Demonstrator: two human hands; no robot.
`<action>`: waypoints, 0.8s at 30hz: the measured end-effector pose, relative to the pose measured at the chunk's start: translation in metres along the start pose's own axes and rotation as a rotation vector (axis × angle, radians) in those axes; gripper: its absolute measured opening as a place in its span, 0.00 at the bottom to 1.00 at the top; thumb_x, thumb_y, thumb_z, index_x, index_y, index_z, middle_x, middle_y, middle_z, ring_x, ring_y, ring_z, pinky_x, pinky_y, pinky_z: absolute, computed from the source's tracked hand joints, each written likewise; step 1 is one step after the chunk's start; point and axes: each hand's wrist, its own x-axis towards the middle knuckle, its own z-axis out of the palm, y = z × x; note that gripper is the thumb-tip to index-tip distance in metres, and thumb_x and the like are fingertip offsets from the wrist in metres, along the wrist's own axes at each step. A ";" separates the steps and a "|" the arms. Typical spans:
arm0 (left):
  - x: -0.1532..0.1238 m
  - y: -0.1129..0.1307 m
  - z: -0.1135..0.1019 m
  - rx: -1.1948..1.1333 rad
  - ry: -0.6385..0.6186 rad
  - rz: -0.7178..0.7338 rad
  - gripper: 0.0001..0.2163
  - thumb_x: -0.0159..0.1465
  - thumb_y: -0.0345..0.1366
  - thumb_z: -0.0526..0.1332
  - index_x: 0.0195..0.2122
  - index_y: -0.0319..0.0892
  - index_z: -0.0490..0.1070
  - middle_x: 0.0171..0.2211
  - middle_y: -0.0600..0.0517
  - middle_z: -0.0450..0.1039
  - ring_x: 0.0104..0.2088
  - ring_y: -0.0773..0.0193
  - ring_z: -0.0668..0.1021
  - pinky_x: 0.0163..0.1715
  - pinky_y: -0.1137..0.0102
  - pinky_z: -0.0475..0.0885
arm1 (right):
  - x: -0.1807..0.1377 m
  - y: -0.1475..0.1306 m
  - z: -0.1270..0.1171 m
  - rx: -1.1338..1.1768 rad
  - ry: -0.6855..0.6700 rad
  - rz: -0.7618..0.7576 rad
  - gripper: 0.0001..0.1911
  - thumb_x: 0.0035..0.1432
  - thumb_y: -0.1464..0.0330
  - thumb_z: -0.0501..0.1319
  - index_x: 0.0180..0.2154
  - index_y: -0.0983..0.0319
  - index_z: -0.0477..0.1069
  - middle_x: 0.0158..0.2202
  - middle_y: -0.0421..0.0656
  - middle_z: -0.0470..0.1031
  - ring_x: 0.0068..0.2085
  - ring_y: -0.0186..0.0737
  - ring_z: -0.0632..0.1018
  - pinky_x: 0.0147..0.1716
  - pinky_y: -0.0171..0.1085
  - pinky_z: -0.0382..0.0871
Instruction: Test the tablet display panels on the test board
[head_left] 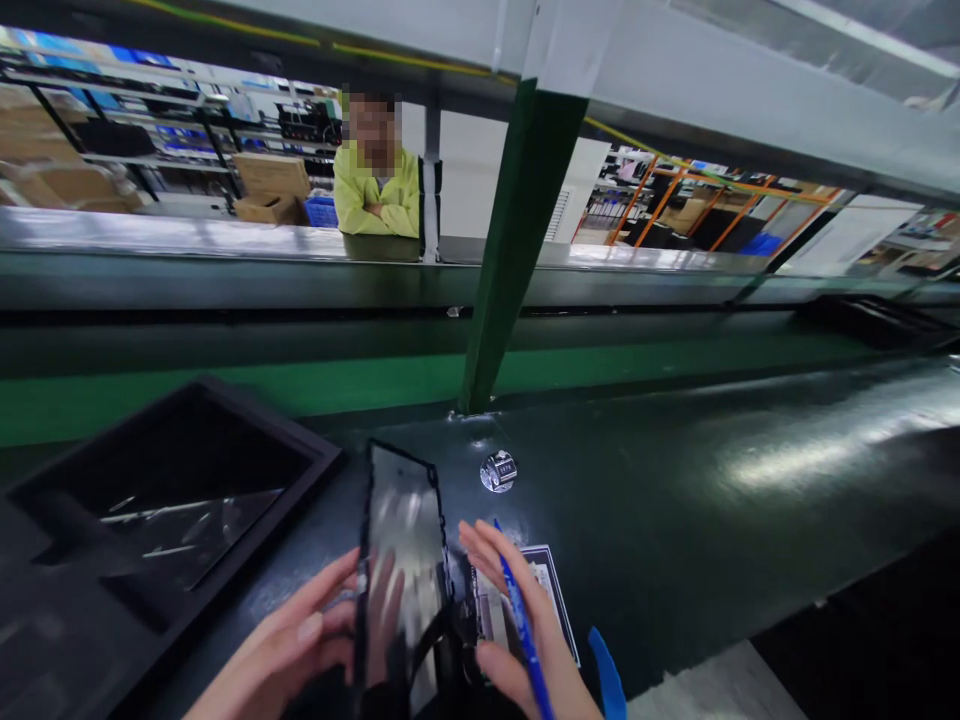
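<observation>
Left hand [281, 640] low in frame, fingers spread and reaching to the left edge of a glossy black-framed glass panel [405, 550], which stands tilted on edge between both hands; whether it clamps the panel or only touches it, cannot tell. Dark shapes behind the glass are unclear. Right hand [517, 625] closed around a blue pen [525, 625], its fingers just beside the panel's right edge and over a black-bordered printed card [551, 590] lying on the dark green workbench [675, 490]. Chrome hand tally counter [498, 471] sits on the bench just above the panel. Blue curved plastic piece [606, 675] at bottom right, kind unclear. Black foam tray [172, 470] to the left, its recess holding a sheet with pale glare. Across the line, a co-worker [375, 190] in a yellow-green jacket stands with arms folded behind a green steel post [517, 240]. Beyond: cardboard boxes [270, 190], a blue crate [321, 212], shelving [142, 130], an orange rack [675, 205].
</observation>
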 end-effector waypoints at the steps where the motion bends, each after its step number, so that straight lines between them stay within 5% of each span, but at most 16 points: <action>1: -0.002 0.001 0.017 -0.007 -0.115 0.038 0.25 0.54 0.48 0.74 0.53 0.54 0.78 0.44 0.47 0.80 0.37 0.53 0.82 0.33 0.63 0.78 | -0.003 -0.006 0.000 0.079 0.023 -0.069 0.38 0.64 0.56 0.61 0.71 0.47 0.48 0.72 0.46 0.56 0.71 0.54 0.61 0.67 0.56 0.60; 4: -0.006 0.002 0.055 0.079 -0.386 0.067 0.26 0.59 0.52 0.69 0.59 0.56 0.74 0.41 0.48 0.76 0.35 0.59 0.80 0.36 0.65 0.75 | -0.009 -0.023 -0.003 0.134 0.100 -0.110 0.35 0.67 0.53 0.57 0.71 0.45 0.49 0.72 0.45 0.57 0.70 0.52 0.63 0.63 0.51 0.69; 6: -0.008 0.002 0.061 0.198 -0.445 0.037 0.24 0.62 0.53 0.66 0.57 0.53 0.76 0.43 0.47 0.76 0.38 0.58 0.79 0.41 0.64 0.74 | -0.011 -0.030 -0.008 0.062 0.176 -0.031 0.34 0.66 0.55 0.59 0.70 0.45 0.51 0.71 0.44 0.59 0.70 0.51 0.64 0.64 0.51 0.68; 8: -0.009 0.000 0.053 0.322 -0.362 0.035 0.21 0.64 0.53 0.64 0.53 0.48 0.79 0.43 0.45 0.77 0.40 0.55 0.78 0.46 0.62 0.72 | -0.010 -0.031 -0.014 -0.026 0.278 0.055 0.34 0.65 0.57 0.62 0.69 0.46 0.56 0.70 0.43 0.60 0.70 0.52 0.63 0.67 0.54 0.61; 11: -0.004 -0.008 0.027 0.373 -0.059 0.072 0.20 0.66 0.51 0.60 0.51 0.44 0.80 0.46 0.43 0.79 0.49 0.50 0.77 0.54 0.59 0.69 | -0.005 -0.024 -0.018 -0.063 0.405 0.124 0.31 0.63 0.57 0.64 0.66 0.47 0.62 0.69 0.40 0.62 0.70 0.52 0.62 0.70 0.57 0.53; 14: 0.005 -0.017 0.007 0.206 0.207 0.152 0.21 0.66 0.50 0.60 0.54 0.44 0.78 0.56 0.45 0.75 0.61 0.48 0.71 0.64 0.57 0.63 | 0.003 -0.020 -0.010 0.039 0.430 0.154 0.31 0.62 0.58 0.64 0.65 0.46 0.63 0.69 0.37 0.62 0.71 0.50 0.61 0.70 0.54 0.55; 17: 0.011 -0.020 0.002 -0.036 0.327 0.153 0.21 0.67 0.50 0.58 0.55 0.44 0.77 0.61 0.48 0.72 0.66 0.52 0.66 0.69 0.60 0.57 | 0.012 -0.023 0.012 0.151 0.431 0.167 0.31 0.62 0.62 0.64 0.65 0.46 0.64 0.68 0.35 0.63 0.71 0.48 0.62 0.72 0.53 0.52; 20: 0.011 -0.016 0.000 -0.267 0.304 -0.005 0.23 0.71 0.49 0.52 0.58 0.42 0.74 0.58 0.45 0.74 0.65 0.47 0.69 0.68 0.54 0.58 | 0.019 -0.029 0.039 0.225 0.398 0.156 0.30 0.61 0.66 0.62 0.64 0.46 0.65 0.68 0.34 0.64 0.70 0.47 0.63 0.72 0.52 0.52; 24: 0.005 -0.016 -0.017 -0.396 0.015 -0.097 0.24 0.71 0.45 0.53 0.65 0.44 0.67 0.56 0.42 0.76 0.61 0.42 0.73 0.65 0.48 0.62 | 0.020 -0.033 0.054 0.218 0.282 0.142 0.29 0.66 0.61 0.60 0.66 0.43 0.61 0.70 0.33 0.60 0.71 0.44 0.60 0.70 0.47 0.59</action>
